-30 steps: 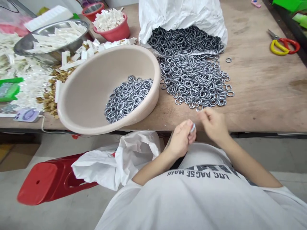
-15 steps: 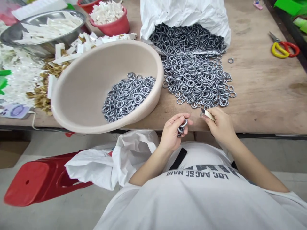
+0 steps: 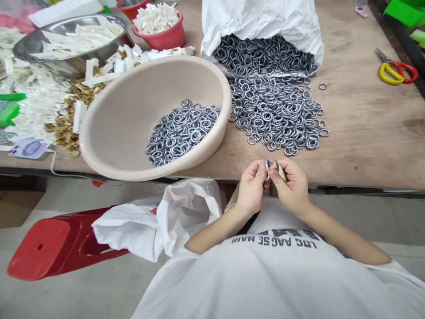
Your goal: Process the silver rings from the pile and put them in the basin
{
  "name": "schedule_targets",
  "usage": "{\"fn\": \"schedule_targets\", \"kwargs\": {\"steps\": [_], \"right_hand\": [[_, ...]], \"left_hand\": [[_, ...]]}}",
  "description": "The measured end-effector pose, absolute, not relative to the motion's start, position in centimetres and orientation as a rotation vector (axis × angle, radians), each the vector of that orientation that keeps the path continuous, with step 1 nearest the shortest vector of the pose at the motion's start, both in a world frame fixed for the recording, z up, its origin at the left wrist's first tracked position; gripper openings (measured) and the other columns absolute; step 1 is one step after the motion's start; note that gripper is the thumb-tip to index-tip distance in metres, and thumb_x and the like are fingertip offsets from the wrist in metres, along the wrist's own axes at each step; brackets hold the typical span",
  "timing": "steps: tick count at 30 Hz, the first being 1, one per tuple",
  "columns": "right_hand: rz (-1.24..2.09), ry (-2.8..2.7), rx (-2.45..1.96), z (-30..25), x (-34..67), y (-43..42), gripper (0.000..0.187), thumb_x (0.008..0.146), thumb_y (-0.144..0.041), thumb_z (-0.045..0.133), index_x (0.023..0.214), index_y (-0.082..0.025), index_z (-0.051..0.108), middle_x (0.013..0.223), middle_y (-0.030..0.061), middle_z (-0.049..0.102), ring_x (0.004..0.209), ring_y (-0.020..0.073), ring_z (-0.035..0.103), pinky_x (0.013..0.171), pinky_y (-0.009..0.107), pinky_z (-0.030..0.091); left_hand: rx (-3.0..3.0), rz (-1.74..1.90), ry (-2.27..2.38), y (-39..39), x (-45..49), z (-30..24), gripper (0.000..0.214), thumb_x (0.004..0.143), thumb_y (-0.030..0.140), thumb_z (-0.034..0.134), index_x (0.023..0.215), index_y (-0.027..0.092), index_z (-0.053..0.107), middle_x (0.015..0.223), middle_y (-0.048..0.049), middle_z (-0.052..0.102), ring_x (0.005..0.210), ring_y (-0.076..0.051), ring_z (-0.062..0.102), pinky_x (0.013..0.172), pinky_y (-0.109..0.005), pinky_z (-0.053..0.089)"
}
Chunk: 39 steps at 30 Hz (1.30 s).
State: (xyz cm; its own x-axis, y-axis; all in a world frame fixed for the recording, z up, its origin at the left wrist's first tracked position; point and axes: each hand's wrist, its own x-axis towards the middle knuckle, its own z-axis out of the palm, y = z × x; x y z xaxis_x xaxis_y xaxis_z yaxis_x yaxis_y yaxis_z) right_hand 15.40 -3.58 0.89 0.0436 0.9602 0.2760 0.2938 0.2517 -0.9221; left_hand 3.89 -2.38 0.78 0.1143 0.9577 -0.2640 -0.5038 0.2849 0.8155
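My left hand is closed on a grey ring, pinched between thumb and fingers at the table's front edge. Close against it, my right hand is closed around a small cream-handled knife, its dark blade tip beside the ring. Whether the left palm hides more rings I cannot tell. Beyond both hands spreads a pile of grey rings, spilling from a white sack. To the left, a beige basin leans with its opening toward me and holds many similar rings.
Red-and-yellow scissors lie at the right. Behind the basin are a steel bowl and a red tub of white pieces. A red stool and an open white bag are below the table's left side.
My right hand has moved left and back from the pile's edge with the knife. My left hand has shifted right, so the two hands now meet at the ring.
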Motion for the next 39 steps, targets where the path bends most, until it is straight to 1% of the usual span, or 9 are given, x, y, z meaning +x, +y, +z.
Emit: {"fn": "schedule_targets", "kwargs": {"steps": [4, 8, 11, 15, 19, 25, 30, 33, 39], "right_hand": [[0.786, -1.438, -1.237, 0.8, 15.8, -3.5, 0.015, 0.094, -0.038, 0.062, 0.098, -0.024, 0.062, 0.087, 0.0033, 0.066, 0.08, 0.0192, 0.063, 0.076, 0.035, 0.052], [0.932, -1.426, -1.124, 1.0, 16.6, -3.3, 0.029, 0.09, -0.03, 0.064, 0.118, -0.025, 0.062, 0.104, 0.0051, 0.07, 0.091, 0.0199, 0.067, 0.085, 0.036, 0.055], [0.914, -1.482, -1.092, 1.1, 17.2, -3.2, 0.027, 0.086, -0.026, 0.066, 0.113, -0.024, 0.067, 0.103, 0.0043, 0.072, 0.092, 0.0204, 0.068, 0.089, 0.038, 0.054], [0.885, -1.478, -1.131, 0.8, 17.8, -3.3, 0.03, 0.082, -0.026, 0.068, 0.112, -0.024, 0.067, 0.093, 0.0024, 0.071, 0.081, 0.0183, 0.066, 0.078, 0.035, 0.055], [0.939, -1.473, -1.092, 0.7, 18.1, -3.3, 0.029, 0.079, -0.031, 0.074, 0.106, -0.024, 0.066, 0.088, 0.0005, 0.068, 0.076, 0.0166, 0.064, 0.07, 0.031, 0.054], [1.067, -1.368, -1.116, 1.0, 18.2, -2.9, 0.022, 0.087, -0.043, 0.071, 0.093, -0.023, 0.064, 0.076, -0.002, 0.062, 0.063, 0.0138, 0.057, 0.06, 0.028, 0.049], [0.746, -1.521, -1.208, 1.0, 18.8, -2.9, 0.024, 0.093, -0.046, 0.063, 0.092, -0.022, 0.062, 0.075, -0.001, 0.058, 0.068, 0.0152, 0.054, 0.065, 0.03, 0.043], [0.534, -1.775, -1.217, 1.3, 19.0, -3.3, 0.026, 0.094, -0.044, 0.061, 0.082, -0.021, 0.061, 0.072, -0.0002, 0.057, 0.066, 0.0145, 0.052, 0.062, 0.029, 0.038], [0.379, -1.931, -1.277, 1.5, 18.7, -3.7, 0.035, 0.096, -0.046, 0.058, 0.073, -0.019, 0.062, 0.068, 0.0001, 0.055, 0.062, 0.013, 0.05, 0.059, 0.028, 0.034]], "left_hand": [[0.582, 1.172, 0.886, -2.3, 4.0, 1.2, 0.039, 0.078, 0.053, 0.078, 0.082, 0.018, 0.061, 0.063, 0.0064, 0.045, 0.048, -0.003, 0.035, 0.045, -0.015, 0.028], [0.591, 1.158, 0.804, -2.3, 3.9, 1.6, 0.037, 0.08, 0.049, 0.078, 0.081, 0.016, 0.062, 0.062, 0.0064, 0.043, 0.047, -0.002, 0.033, 0.044, -0.015, 0.026], [0.572, 1.08, 0.72, -2.4, 4.0, 1.9, 0.043, 0.08, 0.053, 0.077, 0.074, 0.015, 0.057, 0.058, 0.0067, 0.041, 0.045, -0.002, 0.031, 0.043, -0.016, 0.026], [0.56, 0.935, 0.682, -2.3, 4.3, 2.2, 0.054, 0.078, 0.064, 0.073, 0.068, 0.016, 0.05, 0.055, 0.0073, 0.036, 0.042, -0.003, 0.03, 0.042, -0.018, 0.024], [0.597, 0.945, 0.72, -2.3, 4.6, 2.2, 0.057, 0.077, 0.066, 0.073, 0.068, 0.017, 0.044, 0.055, 0.0079, 0.034, 0.043, -0.003, 0.029, 0.042, -0.018, 0.023], [0.599, 0.948, 0.729, -2.5, 5.2, 1.8, 0.054, 0.079, 0.064, 0.072, 0.07, 0.018, 0.045, 0.056, 0.0083, 0.031, 0.045, -0.004, 0.03, 0.043, -0.017, 0.024], [0.557, 0.968, 0.72, -2.2, 5.1, 2.1, 0.054, 0.082, 0.064, 0.069, 0.069, 0.018, 0.045, 0.056, 0.0079, 0.032, 0.043, -0.004, 0.03, 0.042, -0.017, 0.025], [0.527, 0.996, 0.763, -2.0, 5.0, 2.3, 0.056, 0.082, 0.066, 0.067, 0.067, 0.017, 0.044, 0.055, 0.0078, 0.033, 0.042, -0.004, 0.031, 0.041, -0.018, 0.026], [0.482, 1.042, 0.863, -1.9, 5.1, 2.4, 0.057, 0.077, 0.067, 0.071, 0.068, 0.017, 0.046, 0.053, 0.0084, 0.035, 0.041, -0.003, 0.029, 0.039, -0.018, 0.024]]}}
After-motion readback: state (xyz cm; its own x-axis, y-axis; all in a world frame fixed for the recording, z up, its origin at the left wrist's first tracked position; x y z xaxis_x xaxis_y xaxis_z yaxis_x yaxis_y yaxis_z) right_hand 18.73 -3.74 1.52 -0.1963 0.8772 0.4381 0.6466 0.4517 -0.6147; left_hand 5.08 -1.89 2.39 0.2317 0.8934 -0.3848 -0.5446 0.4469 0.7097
